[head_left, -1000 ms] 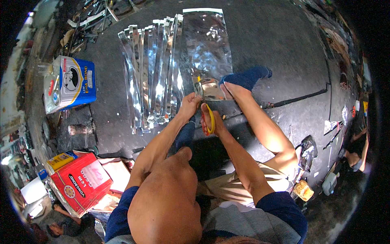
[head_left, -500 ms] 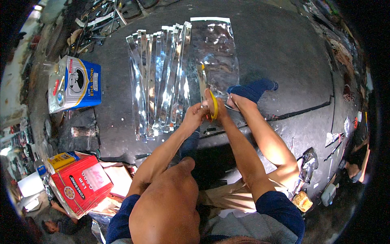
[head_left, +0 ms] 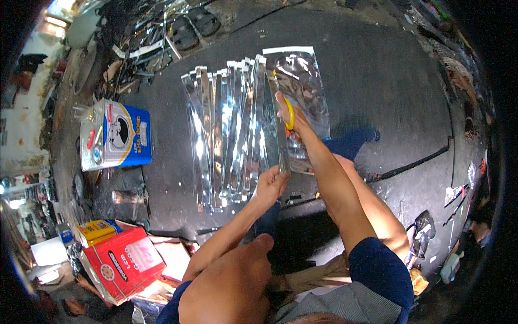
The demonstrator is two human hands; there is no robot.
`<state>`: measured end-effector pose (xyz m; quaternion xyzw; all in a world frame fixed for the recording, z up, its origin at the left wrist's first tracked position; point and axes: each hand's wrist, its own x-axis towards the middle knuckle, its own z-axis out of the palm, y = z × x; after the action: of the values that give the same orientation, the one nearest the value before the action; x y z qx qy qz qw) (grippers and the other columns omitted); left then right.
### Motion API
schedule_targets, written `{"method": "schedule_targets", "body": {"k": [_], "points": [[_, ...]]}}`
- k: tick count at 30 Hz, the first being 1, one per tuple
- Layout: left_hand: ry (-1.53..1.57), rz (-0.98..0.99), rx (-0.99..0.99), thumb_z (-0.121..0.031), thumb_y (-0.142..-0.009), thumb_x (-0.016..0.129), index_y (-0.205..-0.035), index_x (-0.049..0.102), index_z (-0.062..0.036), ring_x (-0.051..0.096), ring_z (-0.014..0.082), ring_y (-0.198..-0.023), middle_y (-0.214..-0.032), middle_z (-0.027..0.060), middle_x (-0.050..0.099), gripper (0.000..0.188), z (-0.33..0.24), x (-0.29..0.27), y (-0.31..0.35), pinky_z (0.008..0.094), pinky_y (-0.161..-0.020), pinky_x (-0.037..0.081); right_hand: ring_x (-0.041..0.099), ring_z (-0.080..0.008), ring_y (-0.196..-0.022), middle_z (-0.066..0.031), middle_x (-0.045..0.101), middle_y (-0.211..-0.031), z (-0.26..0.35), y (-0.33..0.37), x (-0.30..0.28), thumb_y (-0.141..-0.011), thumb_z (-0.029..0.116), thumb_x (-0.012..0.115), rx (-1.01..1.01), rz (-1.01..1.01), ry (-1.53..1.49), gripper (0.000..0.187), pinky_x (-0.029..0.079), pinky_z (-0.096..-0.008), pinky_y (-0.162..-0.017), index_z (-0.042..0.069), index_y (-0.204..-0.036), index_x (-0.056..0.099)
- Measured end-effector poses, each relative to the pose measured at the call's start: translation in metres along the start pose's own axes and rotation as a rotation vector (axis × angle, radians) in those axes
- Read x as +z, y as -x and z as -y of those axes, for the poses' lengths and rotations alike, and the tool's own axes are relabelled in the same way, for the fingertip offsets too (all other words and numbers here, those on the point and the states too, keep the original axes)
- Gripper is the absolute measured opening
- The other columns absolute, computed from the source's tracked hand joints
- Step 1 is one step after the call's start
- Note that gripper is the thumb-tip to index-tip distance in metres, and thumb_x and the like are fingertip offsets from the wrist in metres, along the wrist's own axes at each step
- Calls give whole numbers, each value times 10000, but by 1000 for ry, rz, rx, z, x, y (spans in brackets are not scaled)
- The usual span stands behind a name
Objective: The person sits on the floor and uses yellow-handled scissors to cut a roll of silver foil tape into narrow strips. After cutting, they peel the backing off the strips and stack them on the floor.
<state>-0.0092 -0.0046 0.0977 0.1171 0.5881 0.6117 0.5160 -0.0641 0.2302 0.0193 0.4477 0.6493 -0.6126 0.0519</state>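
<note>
My right hand [head_left: 292, 120] grips yellow-handled scissors [head_left: 290, 114], their blades pointing away along the left side of a shiny reflective sheet [head_left: 305, 73]. A narrow strip [head_left: 281, 148] runs along that side, and my left hand [head_left: 271, 183] pinches its near end. Whether the strip is fully apart from the sheet at the far end I cannot tell. Left of it, several long shiny strips [head_left: 226, 124] lie side by side, partly overlapping. My foot in a dark blue sock [head_left: 353, 143] rests by the sheet's right edge, partly behind my right forearm.
A blue and white can [head_left: 127, 137] stands at left, with small items on top. Nearer are a red box [head_left: 124, 264] and a yellow tin [head_left: 98, 231]. Scrap strips [head_left: 156, 46] lie heaped at far left. A black plastic bag [head_left: 422, 235] lies at right.
My right hand has moved farther away along the sheet with the scissors. My left hand has parted from it and now pinches the strip's near end. The whole view has shifted.
</note>
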Motion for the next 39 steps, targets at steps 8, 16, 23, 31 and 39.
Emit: {"method": "schedule_targets", "body": {"k": [8, 16, 23, 31, 39], "points": [[-13, -20, 2, -229, -982, 526, -819, 513, -92, 319, 35, -458, -554, -70, 391, 214, -15, -8, 16, 221, -420, 234, 634, -275, -700, -270, 656, -987, 49, -1, 7, -701, 916, 292, -109, -37, -30, 1123, 489, -413, -619, -53, -1172, 608], [-66, 4, -37, -237, -967, 554, -799, 503, -101, 311, 29, -502, -575, -84, 362, 222, -9, -1, 17, 227, -447, 232, 605, -343, -992, -298, 608, -1057, 37, -17, -7, -647, 959, 234, -86, -94, 68, 1229, 471, -468, -793, -91, -1175, 593], [-32, -42, -54, -225, -974, 534, -769, 468, -108, 318, 23, -518, -583, -84, 378, 245, -14, -4, 21, 221, -461, 235, 591, -372, -1044, -251, 613, -1141, 62, -10, 3, -670, 926, 324, -73, -31, -79, 1103, 475, -458, -834, 74, -1345, 511], [29, -48, -58, -218, -977, 530, -751, 455, -103, 341, 28, -518, -586, -72, 403, 264, -31, 4, 34, 221, -459, 253, 620, -241, -673, -156, 641, -765, 83, -97, -16, -663, 916, 388, -131, -71, -82, 973, 479, -374, -557, 33, -960, 665], [-105, -77, -77, -230, -985, 515, -716, 464, -97, 359, 45, -500, -565, -45, 424, 304, -33, -8, 43, 233, -448, 267, 532, -172, -413, -67, 477, -484, 97, -89, -31, -664, 898, 437, -28, 43, -167, 881, 436, -315, -385, 29, -716, 576]]}}
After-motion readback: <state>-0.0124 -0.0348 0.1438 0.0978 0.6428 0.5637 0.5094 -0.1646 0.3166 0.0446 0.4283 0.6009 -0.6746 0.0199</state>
